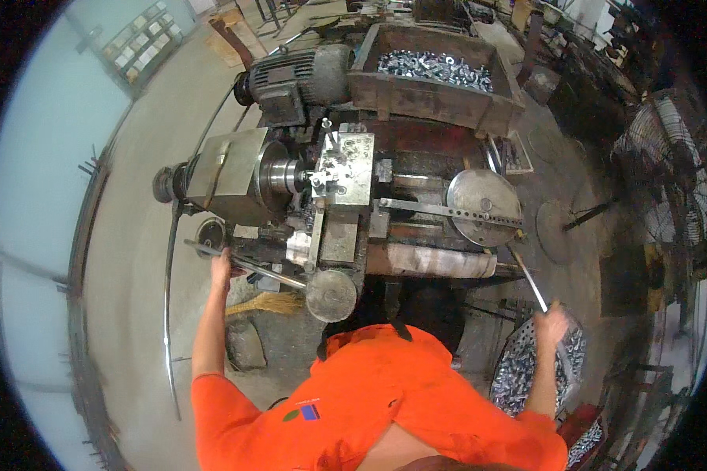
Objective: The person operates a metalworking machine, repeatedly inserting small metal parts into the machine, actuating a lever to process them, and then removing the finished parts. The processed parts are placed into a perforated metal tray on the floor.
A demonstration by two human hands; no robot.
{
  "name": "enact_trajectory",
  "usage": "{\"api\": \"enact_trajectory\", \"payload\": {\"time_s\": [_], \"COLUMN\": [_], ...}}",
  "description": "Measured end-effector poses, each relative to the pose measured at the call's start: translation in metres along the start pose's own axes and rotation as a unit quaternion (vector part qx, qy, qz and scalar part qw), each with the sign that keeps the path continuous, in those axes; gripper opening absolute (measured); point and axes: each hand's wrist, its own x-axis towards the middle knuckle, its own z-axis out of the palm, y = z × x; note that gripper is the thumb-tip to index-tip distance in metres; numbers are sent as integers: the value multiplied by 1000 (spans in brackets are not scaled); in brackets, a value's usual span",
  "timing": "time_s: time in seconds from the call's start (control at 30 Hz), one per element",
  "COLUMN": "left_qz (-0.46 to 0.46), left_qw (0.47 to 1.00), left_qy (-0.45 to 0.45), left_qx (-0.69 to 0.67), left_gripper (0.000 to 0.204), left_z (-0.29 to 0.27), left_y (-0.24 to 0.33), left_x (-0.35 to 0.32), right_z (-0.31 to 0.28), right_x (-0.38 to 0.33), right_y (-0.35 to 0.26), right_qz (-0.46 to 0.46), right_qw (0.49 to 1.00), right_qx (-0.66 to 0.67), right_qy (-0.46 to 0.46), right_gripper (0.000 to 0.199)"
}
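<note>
Left hand: the left hand (221, 265) is closed around a long metal lever (243, 265) at the near left of the machine; the lever slants from the hand toward a round knob (331, 295).
Right hand: the right hand (551, 323) is clenched on the lower end of a thin metal rod (529, 281), which slants up and left toward the machine's right end.
Under the right hand: a basket (518, 369) filled with small shiny metal parts, just beside the person's right arm.
Person: orange shirt, seen from above, standing at the near side of the machine, arms spread to either side.
Machine: a lathe (346, 188), greasy and worn, lying left to right, with a chuck (279, 174) at the left and a square tool block (344, 169) just beside it.
Right of the block: a round metal disc (483, 196) with a flat bar across it.
Behind the lathe: a motor (294, 74) and a rusty tray (436, 74) heaped with shiny parts.
Floor, near left: a straw broom (265, 303) by the machine's base.
Far right: a wire-guard fan (668, 184).
</note>
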Motion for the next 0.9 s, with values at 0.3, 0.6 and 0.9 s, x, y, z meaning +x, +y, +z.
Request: {"api": "enact_trajectory", "payload": {"time_s": [0.3, 0.6, 0.9], "left_qz": [-44, 161, 153], "left_qw": [994, 819, 861], "left_qy": [-74, -82, 105], "left_qx": [-61, 545, 474], "left_gripper": [44, 48, 45], "left_z": [2, -6, 66], "left_y": [13, -111, -215], "left_x": [1, 31, 22], "right_z": [24, 39, 10], "right_x": [135, 9, -20], "right_y": [0, -62, -111], "right_qz": [-23, -92, -102], "right_qw": [978, 981, 962], "right_qx": [-103, 132, 252], "right_qy": [180, 107, 7], "right_gripper": [72, 70, 37]}}
